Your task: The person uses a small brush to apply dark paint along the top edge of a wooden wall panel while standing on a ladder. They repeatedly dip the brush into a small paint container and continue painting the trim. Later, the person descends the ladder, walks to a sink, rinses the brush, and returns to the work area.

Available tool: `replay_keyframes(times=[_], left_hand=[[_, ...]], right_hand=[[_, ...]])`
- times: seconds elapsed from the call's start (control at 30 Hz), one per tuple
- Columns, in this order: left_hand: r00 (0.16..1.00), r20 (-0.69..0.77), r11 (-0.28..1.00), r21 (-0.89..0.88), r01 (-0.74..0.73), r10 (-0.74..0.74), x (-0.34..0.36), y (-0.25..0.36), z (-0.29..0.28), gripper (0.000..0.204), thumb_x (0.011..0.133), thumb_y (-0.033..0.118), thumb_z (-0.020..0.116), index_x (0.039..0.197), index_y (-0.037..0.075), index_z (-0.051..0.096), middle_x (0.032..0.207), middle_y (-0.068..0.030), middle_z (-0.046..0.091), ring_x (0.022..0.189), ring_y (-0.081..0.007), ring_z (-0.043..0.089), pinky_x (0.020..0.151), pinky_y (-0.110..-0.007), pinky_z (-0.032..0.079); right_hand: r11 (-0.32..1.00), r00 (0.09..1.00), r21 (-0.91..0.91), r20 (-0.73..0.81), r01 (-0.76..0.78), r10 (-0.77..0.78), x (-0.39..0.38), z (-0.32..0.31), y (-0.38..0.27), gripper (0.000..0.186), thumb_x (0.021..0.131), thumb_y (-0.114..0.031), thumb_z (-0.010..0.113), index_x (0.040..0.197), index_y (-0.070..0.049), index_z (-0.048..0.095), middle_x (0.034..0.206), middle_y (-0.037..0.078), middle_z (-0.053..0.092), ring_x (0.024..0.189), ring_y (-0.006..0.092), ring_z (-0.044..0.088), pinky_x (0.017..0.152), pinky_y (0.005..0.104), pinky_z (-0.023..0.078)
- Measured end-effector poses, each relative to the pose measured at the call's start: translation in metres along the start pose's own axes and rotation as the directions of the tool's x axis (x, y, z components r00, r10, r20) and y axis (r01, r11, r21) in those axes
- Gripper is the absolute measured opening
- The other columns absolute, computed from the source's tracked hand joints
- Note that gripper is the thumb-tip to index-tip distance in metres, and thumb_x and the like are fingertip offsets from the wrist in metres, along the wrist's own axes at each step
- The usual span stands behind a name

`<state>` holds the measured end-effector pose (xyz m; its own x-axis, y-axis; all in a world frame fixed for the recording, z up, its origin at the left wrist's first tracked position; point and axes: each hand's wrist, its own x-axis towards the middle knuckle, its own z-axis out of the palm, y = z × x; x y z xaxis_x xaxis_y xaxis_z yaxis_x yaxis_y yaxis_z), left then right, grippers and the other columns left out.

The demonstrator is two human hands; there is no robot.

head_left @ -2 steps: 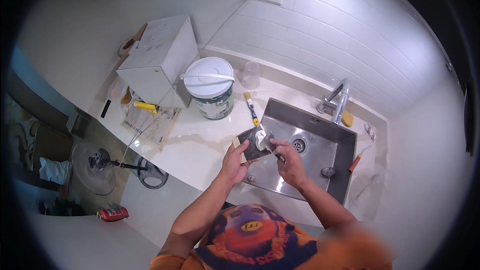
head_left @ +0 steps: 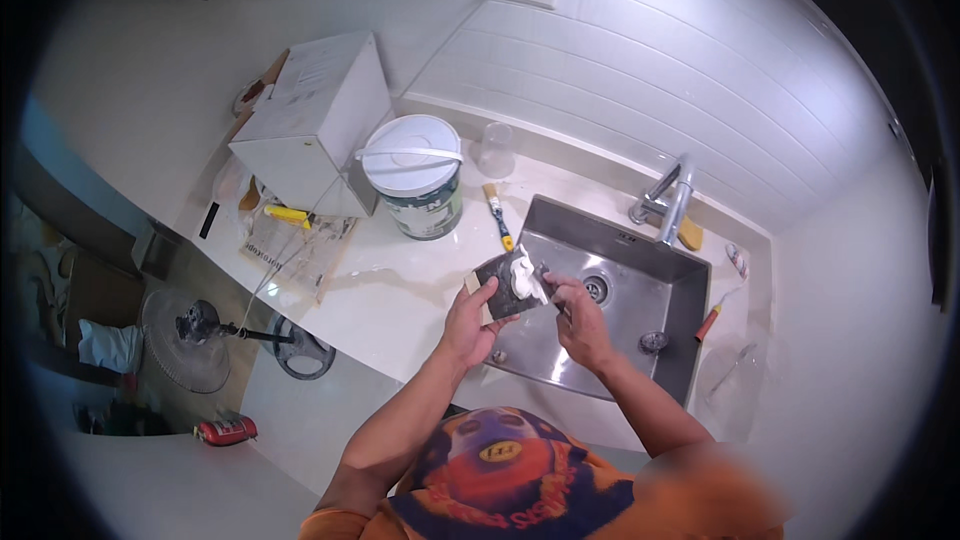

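Note:
My left hand (head_left: 472, 325) grips a dark, flat putty blade (head_left: 503, 292) with a pale edge, held over the near left part of the steel sink (head_left: 640, 300). A lump of white paste (head_left: 523, 270) lies on the blade. My right hand (head_left: 582, 328) is closed on a second scraper (head_left: 548, 285), whose edge touches the paste. Behind them a brush (head_left: 496, 212) with a yellow-tipped blue handle lies on the white counter (head_left: 350, 330) beside the sink.
A lidded paint bucket (head_left: 420, 210), white box (head_left: 290, 150), clear cup (head_left: 497, 150) and yellow tool (head_left: 285, 213) on paper stand left and back. A tap (head_left: 670, 210), sponge (head_left: 690, 233) and red-handled tool (head_left: 712, 320) border the sink. A fan (head_left: 200, 322) and extinguisher (head_left: 227, 430) are lower left.
The scraper in my right hand has shifted very slightly against the paste. The view has moved a little, and both hands keep their grips.

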<state>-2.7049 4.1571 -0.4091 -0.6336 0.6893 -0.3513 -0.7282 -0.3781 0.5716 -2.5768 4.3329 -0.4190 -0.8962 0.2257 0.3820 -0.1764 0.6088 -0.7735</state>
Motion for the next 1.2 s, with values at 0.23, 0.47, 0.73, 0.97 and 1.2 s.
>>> replay_keyframes(times=[0.23,0.47,0.73,0.97,1.2], left_hand=[[0.998,0.055,0.995,0.101,-0.017,0.012,0.005,-0.005,0.041,0.036,0.106,0.019,0.053,0.141,0.012,0.051,0.124,-0.0061,0.069,0.106,-0.0195,0.071,0.078,-0.035,0.062],[0.999,0.044,0.999,0.044,-0.008,0.006,-0.018,-0.027,0.066,0.034,0.107,0.021,0.054,0.140,0.013,0.051,0.123,-0.0045,0.068,0.108,-0.0168,0.069,0.081,-0.035,0.061],[0.998,0.001,0.989,0.135,-0.065,0.065,-0.067,-0.019,0.017,0.037,0.106,0.020,0.056,0.141,0.010,0.051,0.122,-0.0063,0.069,0.104,-0.0195,0.071,0.072,-0.036,0.061],[0.875,-0.388,0.952,0.023,-0.305,0.290,-0.169,0.015,-0.090,0.034,0.104,0.022,0.058,0.137,0.013,0.054,0.122,-0.0032,0.069,0.108,-0.0199,0.070,0.077,-0.038,0.059],[0.639,-0.646,0.887,0.136,-0.441,0.417,-0.249,0.038,-0.144,0.033,0.103,0.025,0.060,0.134,0.016,0.054,0.116,0.0010,0.069,0.099,-0.0164,0.069,0.073,-0.033,0.054]], right_hand=[[0.908,0.878,0.400,-0.384,-0.122,0.287,-0.018,-0.019,-0.017,0.056,0.087,0.019,0.049,0.136,-0.006,0.038,0.136,0.015,0.051,0.129,0.0242,0.052,0.107,0.0381,0.043],[0.966,0.916,0.255,-0.374,-0.050,0.146,-0.031,0.007,-0.033,0.062,0.087,0.016,0.049,0.145,-0.003,0.037,0.134,0.017,0.052,0.125,0.0279,0.057,0.108,0.0373,0.043],[0.847,0.876,0.325,-0.098,-0.421,0.473,-0.073,0.018,0.058,0.057,0.086,0.009,0.055,0.142,-0.003,0.046,0.120,0.013,0.061,0.113,0.0250,0.061,0.101,0.0379,0.047],[0.913,0.905,0.171,0.287,-0.370,0.314,-0.024,0.053,0.023,0.042,0.093,0.002,0.056,0.134,-0.003,0.061,0.118,0.011,0.069,0.105,0.0236,0.066,0.094,0.0341,0.050],[0.865,0.791,-0.308,0.592,0.397,-0.152,0.122,0.195,-0.025,0.045,0.089,0.001,0.051,0.130,-0.009,0.066,0.121,0.015,0.069,0.107,0.0336,0.068,0.092,0.0431,0.053]])
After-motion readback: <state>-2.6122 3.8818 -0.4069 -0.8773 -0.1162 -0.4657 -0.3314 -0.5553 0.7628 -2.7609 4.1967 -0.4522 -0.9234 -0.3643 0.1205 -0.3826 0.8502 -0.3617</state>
